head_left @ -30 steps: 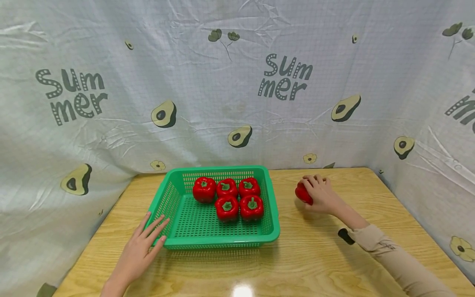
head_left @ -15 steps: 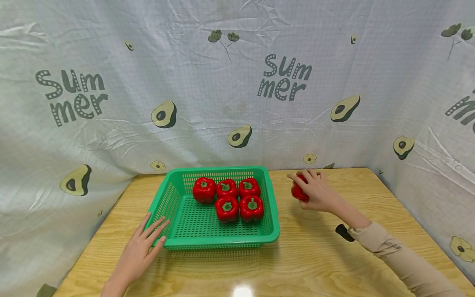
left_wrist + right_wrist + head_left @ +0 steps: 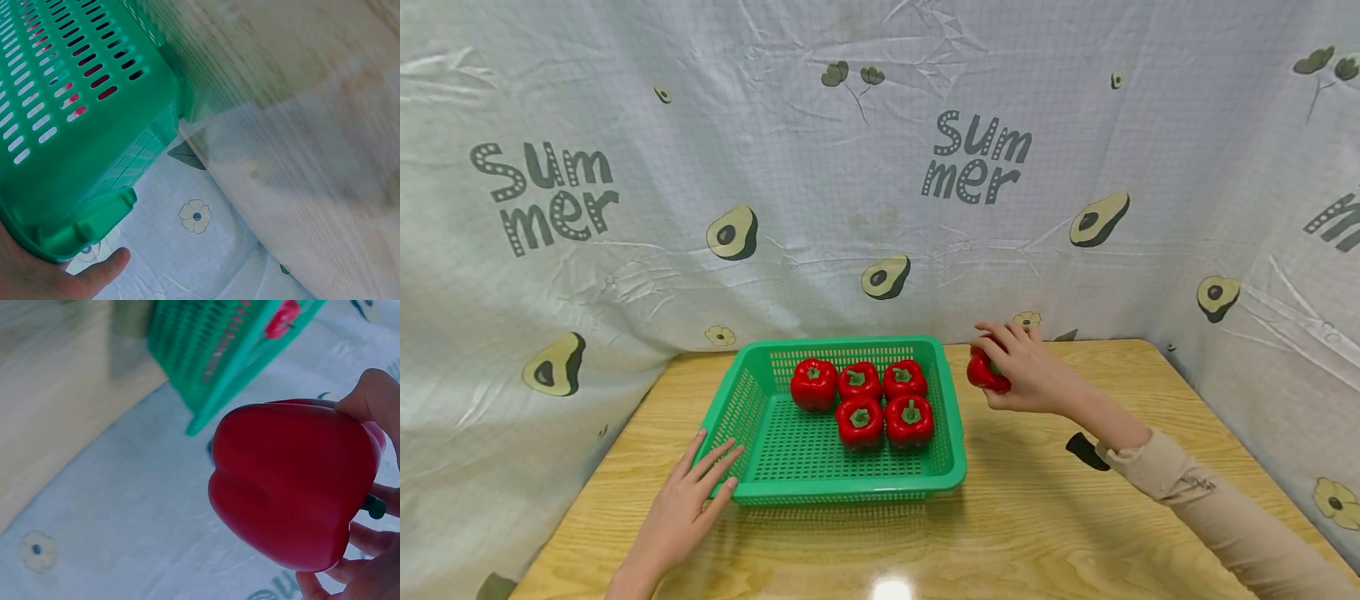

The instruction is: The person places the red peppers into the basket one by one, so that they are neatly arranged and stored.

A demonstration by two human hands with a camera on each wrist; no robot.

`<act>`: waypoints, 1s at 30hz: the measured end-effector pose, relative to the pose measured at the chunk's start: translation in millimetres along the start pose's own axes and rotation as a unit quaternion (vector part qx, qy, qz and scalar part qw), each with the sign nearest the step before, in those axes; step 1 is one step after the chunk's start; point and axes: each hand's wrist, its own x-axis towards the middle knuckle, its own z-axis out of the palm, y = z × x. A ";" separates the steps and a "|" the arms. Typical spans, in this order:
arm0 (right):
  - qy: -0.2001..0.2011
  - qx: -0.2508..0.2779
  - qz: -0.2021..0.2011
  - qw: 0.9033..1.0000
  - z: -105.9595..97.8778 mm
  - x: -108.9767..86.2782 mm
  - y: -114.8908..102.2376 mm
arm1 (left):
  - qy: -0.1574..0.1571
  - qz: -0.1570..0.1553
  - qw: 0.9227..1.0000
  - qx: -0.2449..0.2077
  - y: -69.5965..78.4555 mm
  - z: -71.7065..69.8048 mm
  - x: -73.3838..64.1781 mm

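Note:
My right hand (image 3: 1026, 371) grips a red bell pepper (image 3: 294, 484) with a green stem, just right of the green basket in the head view. In the right wrist view the thumb lies on one side of the pepper and the fingers on the other. The green plastic basket (image 3: 850, 484) has slotted walls and holds several more red bell peppers (image 3: 909, 421), grouped toward its right and back. My left hand (image 3: 676, 504) rests with spread fingers on the basket's front left corner; in the left wrist view its thumb (image 3: 107, 269) shows beside the basket rim.
The basket stands on a wooden table (image 3: 1000, 533). A pale cloth (image 3: 820, 183) printed with avocados and lettering hangs behind the table and at both sides. Near my right wrist is a small black object (image 3: 1086, 451).
My right hand has moved left and up with the bell pepper, closer to the basket's right side. The left hand and the basket have stayed in place.

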 end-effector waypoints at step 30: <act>-0.007 0.054 -0.099 0.994 -10.5 84.1 -77.2 | 0.025 0.012 0.999 0.017 1.5 0.8 0.1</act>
